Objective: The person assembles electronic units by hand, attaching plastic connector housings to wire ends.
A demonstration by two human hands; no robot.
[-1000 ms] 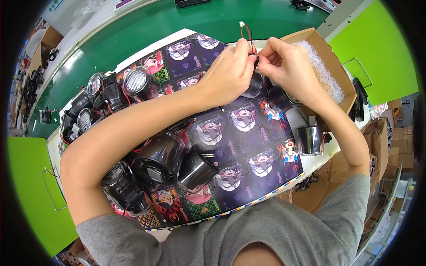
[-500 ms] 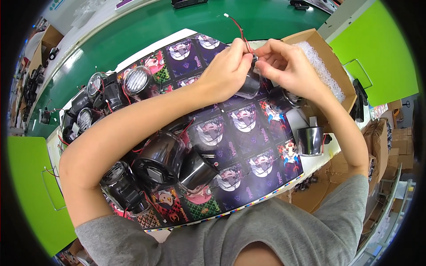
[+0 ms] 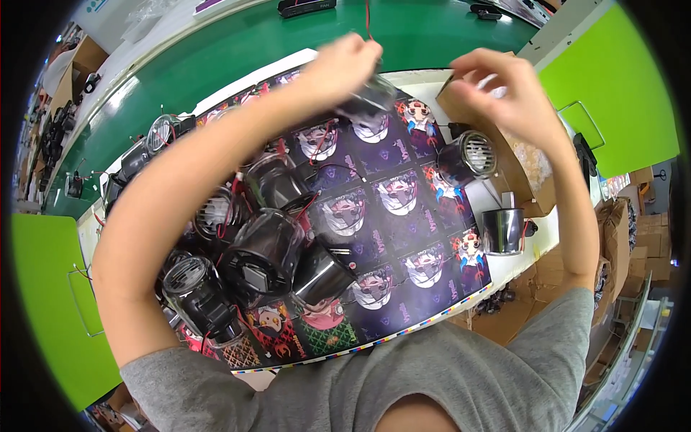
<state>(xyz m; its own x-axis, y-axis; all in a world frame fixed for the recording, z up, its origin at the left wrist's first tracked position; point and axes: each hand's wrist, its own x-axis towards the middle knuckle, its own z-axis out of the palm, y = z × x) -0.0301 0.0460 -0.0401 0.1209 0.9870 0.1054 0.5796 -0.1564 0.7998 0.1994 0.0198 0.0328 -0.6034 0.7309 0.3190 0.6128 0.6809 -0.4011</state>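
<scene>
A glossy black cylinder [image 3: 371, 102] with clear, see-through walls hangs just below the left hand [image 3: 345, 63], whose grip is closed around its upper end above the far part of a printed sheet [image 3: 392, 234]. Both hand and cylinder are blurred, and the exact finger placement cannot be made out. A thin red wire [image 3: 368, 20] rises past the fingertips against a smooth green surface [image 3: 446, 43]. At right, the right hand [image 3: 515, 97] is well apart from the cylinder, its grip released, fingers curled and parted from the thumb with nothing between them, above a corrugated cardboard box [image 3: 541, 200] that contains bubbly, clear plastic wrap [image 3: 533, 164].

Below the right hand, a round black unit [image 3: 468, 157] shows a ribbed, silvery grille, and near it a smooth, shiny black cup-shaped housing [image 3: 502, 230] stands by the sheet's edge on a white surface [image 3: 545, 234]. To the left, partly behind the left forearm, crowd more black housings [image 3: 263, 248] of hard, reflective plastic, some tilted, some on their sides, trailing thin red wires. The flat, dark sheet beneath them carries rows of cartoon portraits and a strip of small coloured blocks along its near edge.
</scene>
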